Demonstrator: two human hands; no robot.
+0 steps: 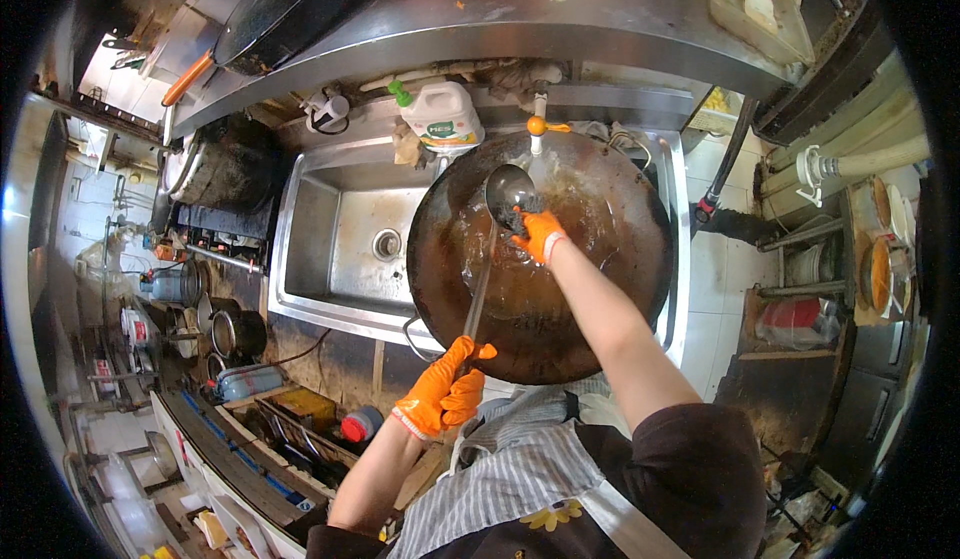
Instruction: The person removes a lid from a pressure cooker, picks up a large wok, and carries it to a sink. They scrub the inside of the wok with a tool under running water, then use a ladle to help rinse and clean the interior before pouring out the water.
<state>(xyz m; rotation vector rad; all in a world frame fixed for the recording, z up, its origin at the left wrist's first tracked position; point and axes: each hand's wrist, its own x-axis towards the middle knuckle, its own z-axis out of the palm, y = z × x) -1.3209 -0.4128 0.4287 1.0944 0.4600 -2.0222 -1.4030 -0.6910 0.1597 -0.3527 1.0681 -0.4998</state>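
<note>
A large dark wok (540,326) rests over the right part of a stainless steel sink, with water in its bottom. Water runs into it from a white tap with an orange lever (537,125). My left hand (446,390), in an orange glove, grips the handle of a metal ladle (510,186) near its end. The ladle's bowl lies above the far left part of the wok. My right hand (541,236), in an orange glove too, holds a dark scouring pad (530,205) against the bowl's near right edge.
Left of the wok is a sink basin (352,221) with a drain. Behind stands a white jug with a green cap (442,115). A steel shelf (510,30) spans the far side, bearing an orange-handled pan (262,26). A blackened pot (232,165) stands at the left.
</note>
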